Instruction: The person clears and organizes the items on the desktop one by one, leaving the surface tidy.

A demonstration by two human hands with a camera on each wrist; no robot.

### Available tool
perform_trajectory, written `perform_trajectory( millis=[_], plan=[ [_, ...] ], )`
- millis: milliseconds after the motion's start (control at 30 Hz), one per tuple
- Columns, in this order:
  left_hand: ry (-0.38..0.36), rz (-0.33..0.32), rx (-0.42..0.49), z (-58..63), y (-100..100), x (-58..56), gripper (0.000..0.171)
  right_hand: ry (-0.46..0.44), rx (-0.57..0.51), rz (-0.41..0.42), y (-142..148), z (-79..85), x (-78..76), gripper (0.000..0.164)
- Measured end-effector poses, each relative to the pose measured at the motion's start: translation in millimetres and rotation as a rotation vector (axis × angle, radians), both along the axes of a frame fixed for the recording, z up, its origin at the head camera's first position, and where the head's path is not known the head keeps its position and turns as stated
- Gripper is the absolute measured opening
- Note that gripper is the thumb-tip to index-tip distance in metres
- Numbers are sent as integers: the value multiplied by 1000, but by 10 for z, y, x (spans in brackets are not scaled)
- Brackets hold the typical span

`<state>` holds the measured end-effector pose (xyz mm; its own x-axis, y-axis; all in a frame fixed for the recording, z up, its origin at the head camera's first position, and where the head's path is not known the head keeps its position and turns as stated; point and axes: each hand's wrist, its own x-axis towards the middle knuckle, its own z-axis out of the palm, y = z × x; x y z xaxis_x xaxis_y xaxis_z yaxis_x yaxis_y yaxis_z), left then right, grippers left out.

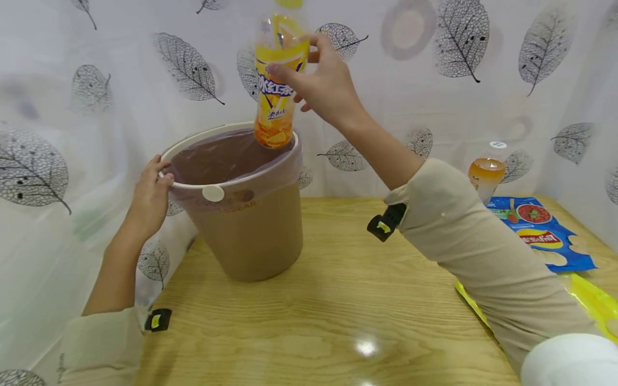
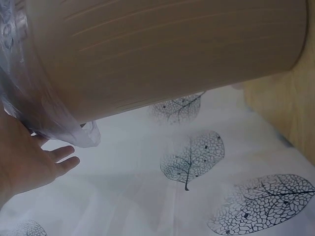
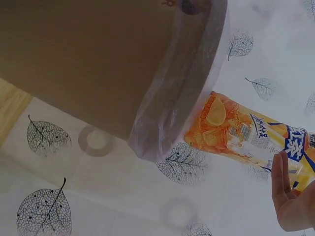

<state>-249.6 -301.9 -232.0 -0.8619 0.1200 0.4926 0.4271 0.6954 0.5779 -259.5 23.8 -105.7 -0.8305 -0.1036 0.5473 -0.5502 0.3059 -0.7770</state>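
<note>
My right hand [image 1: 325,80] holds a yellow-labelled iced tea bottle [image 1: 280,99] by its upper half, thumb on one side and fingers on the other. The bottle stands nearly upright, its base overlapping the far right rim of a brown trash can [image 1: 251,230] in the head view. In the right wrist view, orange slices show on the bottle's label [image 3: 256,135]. A thin translucent liner bag [image 3: 162,108] folds over the can's rim. With its thumb over the rim, my left hand [image 1: 149,201] grips the can's left side; in the left wrist view, some fingers [image 2: 64,152] extend outside the can.
At the right of the wooden table [image 1: 338,289] stand a bottle with orange liquid [image 1: 487,171] and a blue chip bag [image 1: 545,230]. A yellow packet [image 1: 591,303] lies partly behind my right sleeve. A white rounded object [image 1: 572,359] is at the lower right. Leaf-print sheeting [image 1: 410,107] surrounds the table.
</note>
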Motion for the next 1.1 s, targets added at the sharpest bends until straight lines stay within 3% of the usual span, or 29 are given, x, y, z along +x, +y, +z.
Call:
perform_trajectory(
  millis=[333, 567, 867, 1100],
  plan=[
    [-18, 5, 1, 4, 10, -7, 50, -131, -27, 88, -224, -257, -125, 63],
    [-15, 9, -1, 11, 22, 22, 51, -198, -23, 96, -251, -386, -202, 64],
    [-25, 18, 1, 19, 29, 28, 52, -231, 5, 93, -220, -460, -247, 67],
    [-34, 15, 0, 6, 17, 14, 51, -216, 41, 62, -149, -475, -254, 80]
  ],
)
